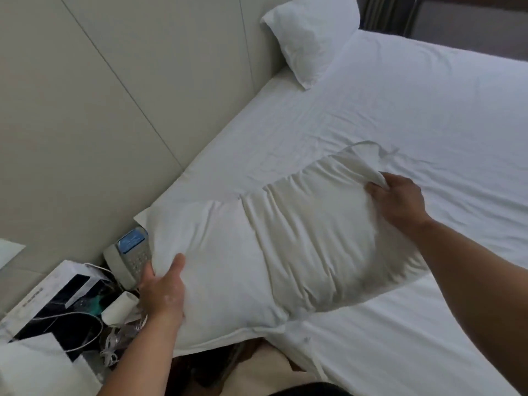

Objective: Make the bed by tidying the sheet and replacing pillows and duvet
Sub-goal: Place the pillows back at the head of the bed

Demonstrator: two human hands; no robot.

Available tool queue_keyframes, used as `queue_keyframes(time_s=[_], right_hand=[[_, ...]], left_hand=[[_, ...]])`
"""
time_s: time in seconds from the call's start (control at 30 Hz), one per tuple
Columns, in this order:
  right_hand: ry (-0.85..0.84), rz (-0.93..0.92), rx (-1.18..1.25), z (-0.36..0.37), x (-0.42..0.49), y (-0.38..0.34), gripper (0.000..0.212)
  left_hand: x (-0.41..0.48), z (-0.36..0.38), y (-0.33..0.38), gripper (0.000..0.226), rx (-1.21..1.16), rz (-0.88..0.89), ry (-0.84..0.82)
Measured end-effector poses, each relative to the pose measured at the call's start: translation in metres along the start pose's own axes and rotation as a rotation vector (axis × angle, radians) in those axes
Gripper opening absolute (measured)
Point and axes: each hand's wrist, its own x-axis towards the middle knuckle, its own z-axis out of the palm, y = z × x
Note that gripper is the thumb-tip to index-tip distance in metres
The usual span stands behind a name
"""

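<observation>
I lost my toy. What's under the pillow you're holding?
Wrinkled white bed sheet shows around the white pillow; a grey keypad phone peeks out. Directly beneath is hidden.

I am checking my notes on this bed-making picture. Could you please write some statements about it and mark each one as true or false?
1. The left hand and the right hand both grip the large white pillow. True.
2. A second white pillow lies at the far end of the bed, against the pale padded headboard. True.
3. The white bed sheet lies perfectly smooth. False: creases run across it.
4. The grey push-button telephone lies on the bed. False: it sits off the bed, beside it, partly behind the held pillow.
</observation>
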Motion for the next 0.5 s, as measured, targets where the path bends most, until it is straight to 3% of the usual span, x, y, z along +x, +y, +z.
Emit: queue_keyframes(time_s=[0.13,0.3,0.43,0.5], right_hand=[[0.036,0.040,-0.095,0.040,0.095,-0.040,0.022],[0.060,0.064,-0.172,0.104,0.208,-0.079,0.025],[0.080,0.105,-0.225,0.167,0.284,-0.064,0.036],[0.019,0.201,-0.342,0.194,0.301,-0.040,0.044]], left_hand=[[0.088,0.063,0.020,0.050,-0.049,-0.040,-0.063],[0.175,0.131,0.013,0.057,0.038,-0.114,-0.110],[0.217,0.165,-0.018,0.060,0.309,-0.197,-0.187],[0.234,0.166,-0.032,0.073,0.502,-0.271,-0.232]])
